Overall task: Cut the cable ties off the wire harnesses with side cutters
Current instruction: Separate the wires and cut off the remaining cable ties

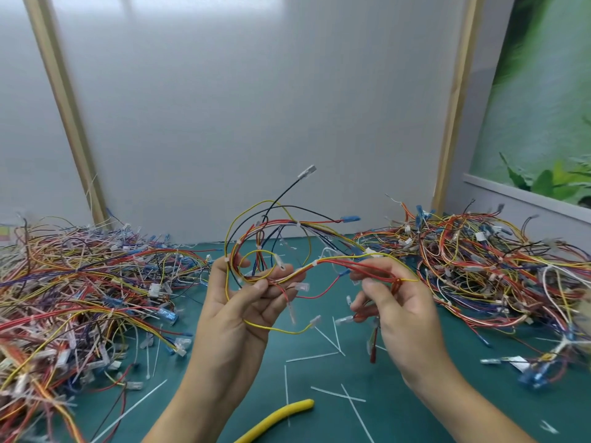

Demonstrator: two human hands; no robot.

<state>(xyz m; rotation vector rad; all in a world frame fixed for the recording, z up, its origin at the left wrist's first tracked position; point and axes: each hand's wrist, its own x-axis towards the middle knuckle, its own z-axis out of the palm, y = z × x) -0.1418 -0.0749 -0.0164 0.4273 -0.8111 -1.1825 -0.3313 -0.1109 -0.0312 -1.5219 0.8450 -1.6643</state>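
matt green mat [399,407]; glossy plastic-coated wires [278,238]; perhaps wooden posts [64,100].

A dark teal mat [399,394] covers the tabletop across the lower half of the frame. Behind it a pale, glossy wall panel [256,107] fills the upper middle, framed by a slanted light wooden strip at the left [60,91] and another at the right [454,107]. At the upper right, a green leafy picture [543,107] sits above a grey ledge [524,195].
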